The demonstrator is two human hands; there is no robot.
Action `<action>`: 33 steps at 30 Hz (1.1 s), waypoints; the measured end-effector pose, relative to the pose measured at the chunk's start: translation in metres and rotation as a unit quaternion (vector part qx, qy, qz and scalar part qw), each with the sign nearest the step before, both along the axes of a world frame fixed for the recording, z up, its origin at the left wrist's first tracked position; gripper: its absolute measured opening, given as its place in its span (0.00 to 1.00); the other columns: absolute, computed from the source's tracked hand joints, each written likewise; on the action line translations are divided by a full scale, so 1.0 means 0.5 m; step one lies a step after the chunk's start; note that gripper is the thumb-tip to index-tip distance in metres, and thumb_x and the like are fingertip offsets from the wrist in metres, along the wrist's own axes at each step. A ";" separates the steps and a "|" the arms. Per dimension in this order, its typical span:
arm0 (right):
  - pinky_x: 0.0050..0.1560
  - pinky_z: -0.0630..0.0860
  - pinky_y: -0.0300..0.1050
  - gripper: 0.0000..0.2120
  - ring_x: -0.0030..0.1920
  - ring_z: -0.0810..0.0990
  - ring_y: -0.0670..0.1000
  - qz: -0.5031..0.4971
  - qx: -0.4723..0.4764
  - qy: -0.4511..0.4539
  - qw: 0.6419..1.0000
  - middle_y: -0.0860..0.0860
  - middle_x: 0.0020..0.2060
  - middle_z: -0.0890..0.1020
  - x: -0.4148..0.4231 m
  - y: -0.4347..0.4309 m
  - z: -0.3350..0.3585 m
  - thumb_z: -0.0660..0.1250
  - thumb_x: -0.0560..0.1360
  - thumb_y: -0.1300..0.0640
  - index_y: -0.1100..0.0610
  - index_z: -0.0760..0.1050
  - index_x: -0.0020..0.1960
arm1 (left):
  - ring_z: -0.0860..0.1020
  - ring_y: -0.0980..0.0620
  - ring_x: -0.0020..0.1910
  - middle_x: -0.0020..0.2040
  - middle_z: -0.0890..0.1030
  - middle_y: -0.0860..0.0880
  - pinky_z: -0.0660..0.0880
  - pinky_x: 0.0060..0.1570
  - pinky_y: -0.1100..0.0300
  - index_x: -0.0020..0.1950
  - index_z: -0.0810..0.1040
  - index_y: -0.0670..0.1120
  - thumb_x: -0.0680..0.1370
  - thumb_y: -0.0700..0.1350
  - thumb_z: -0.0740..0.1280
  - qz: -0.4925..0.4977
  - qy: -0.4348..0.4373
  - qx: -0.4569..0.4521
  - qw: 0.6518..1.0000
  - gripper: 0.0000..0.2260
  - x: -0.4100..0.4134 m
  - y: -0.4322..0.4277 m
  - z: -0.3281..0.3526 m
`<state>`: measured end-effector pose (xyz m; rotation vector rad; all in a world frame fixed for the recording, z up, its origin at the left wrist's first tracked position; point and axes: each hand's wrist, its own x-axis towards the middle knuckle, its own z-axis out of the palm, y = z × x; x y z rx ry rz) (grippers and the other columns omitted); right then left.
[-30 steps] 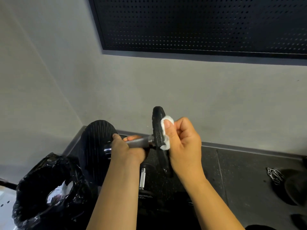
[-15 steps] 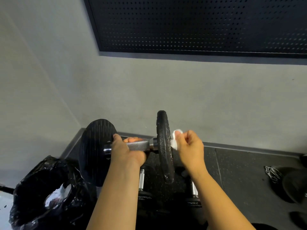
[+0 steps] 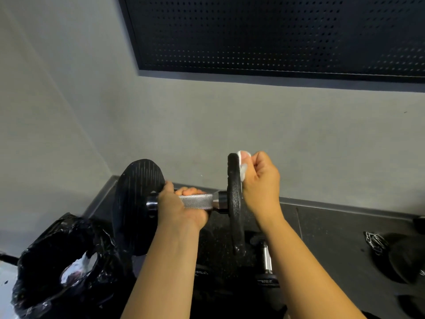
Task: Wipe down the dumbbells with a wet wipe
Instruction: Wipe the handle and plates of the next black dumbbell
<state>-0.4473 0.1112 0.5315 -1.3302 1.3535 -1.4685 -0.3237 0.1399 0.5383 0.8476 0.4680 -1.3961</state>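
dim, soft light, wide-angle warp

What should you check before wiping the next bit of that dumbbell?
1. Left hand gripping the handle: ok.
2. Wipe pinched in the right hand: ok.
3. Wipe touching the right plate: ok, at its top edge.
4. Dumbbell held up off the floor: ok.
5. Wipe still wet: cannot tell.
6. Trash bag open nearby: ok.
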 end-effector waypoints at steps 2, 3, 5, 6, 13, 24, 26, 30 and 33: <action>0.32 0.65 0.47 0.19 0.28 0.63 0.47 -0.018 0.047 0.037 0.998 0.46 0.25 0.66 -0.007 -0.015 -0.050 0.62 0.79 0.51 0.54 0.61 0.32 | 0.62 0.55 0.14 0.17 0.62 0.52 0.65 0.27 0.62 0.26 0.59 0.47 0.80 0.55 0.61 0.002 0.002 -0.005 1.000 0.25 -0.001 0.001 0.005; 0.33 0.66 0.51 0.19 0.29 0.64 0.49 -0.020 0.072 0.050 0.996 0.48 0.26 0.67 -0.010 -0.019 -0.074 0.61 0.79 0.51 0.54 0.61 0.32 | 0.62 0.55 0.15 0.17 0.62 0.51 0.64 0.26 0.62 0.26 0.59 0.47 0.80 0.55 0.61 0.005 0.002 -0.007 1.000 0.26 -0.001 0.000 0.007; 0.34 0.70 0.56 0.18 0.31 0.66 0.51 -0.014 0.114 0.066 0.991 0.51 0.27 0.69 -0.014 -0.016 -0.108 0.61 0.79 0.51 0.55 0.62 0.33 | 0.62 0.56 0.15 0.17 0.62 0.52 0.64 0.26 0.63 0.25 0.59 0.48 0.80 0.55 0.61 0.008 0.004 -0.008 1.000 0.26 -0.001 -0.001 0.011; 0.35 0.71 0.56 0.18 0.31 0.66 0.52 -0.010 0.131 0.067 0.989 0.52 0.28 0.69 -0.016 -0.011 -0.123 0.60 0.79 0.51 0.55 0.62 0.33 | 0.62 0.56 0.15 0.17 0.62 0.52 0.64 0.26 0.64 0.25 0.58 0.48 0.80 0.56 0.61 0.006 0.004 -0.009 1.000 0.26 -0.001 -0.003 0.013; 0.35 0.66 0.49 0.18 0.31 0.65 0.49 0.008 0.211 0.018 0.977 0.50 0.26 0.68 -0.015 0.050 -0.171 0.63 0.77 0.53 0.54 0.62 0.32 | 0.61 0.56 0.15 0.17 0.60 0.53 0.63 0.27 0.67 0.26 0.56 0.48 0.80 0.55 0.60 0.029 -0.019 -0.018 0.999 0.26 0.002 -0.023 0.024; 0.30 0.64 0.33 0.16 0.28 0.62 0.41 0.030 0.001 -0.070 0.997 0.43 0.26 0.64 0.014 0.121 -0.007 0.62 0.79 0.56 0.58 0.63 0.34 | 0.61 0.57 0.16 0.18 0.60 0.52 0.62 0.23 0.68 0.26 0.56 0.48 0.80 0.56 0.60 0.044 -0.048 -0.039 0.997 0.26 0.021 -0.030 0.007; 0.30 0.63 0.33 0.16 0.28 0.61 0.41 0.019 -0.029 -0.056 0.998 0.42 0.26 0.63 0.014 0.096 0.014 0.62 0.79 0.57 0.57 0.62 0.34 | 0.61 0.57 0.16 0.19 0.60 0.53 0.62 0.23 0.68 0.26 0.57 0.48 0.80 0.55 0.61 0.037 -0.043 -0.050 0.997 0.26 0.019 -0.024 0.004; 0.28 0.62 0.33 0.17 0.26 0.60 0.41 -0.018 -0.016 -0.037 0.999 0.45 0.27 0.62 0.011 0.024 0.011 0.62 0.79 0.55 0.56 0.62 0.34 | 0.62 0.57 0.17 0.20 0.60 0.53 0.63 0.25 0.66 0.26 0.58 0.49 0.80 0.55 0.62 0.016 -0.033 -0.065 0.997 0.25 0.014 -0.016 0.002; 0.30 0.64 0.37 0.18 0.26 0.62 0.42 -0.045 0.055 -0.041 0.997 0.46 0.26 0.64 0.011 -0.016 -0.025 0.61 0.80 0.53 0.55 0.61 0.33 | 0.61 0.57 0.16 0.20 0.59 0.54 0.62 0.25 0.67 0.25 0.57 0.49 0.80 0.54 0.60 -0.002 -0.036 -0.079 0.996 0.26 0.004 -0.013 0.006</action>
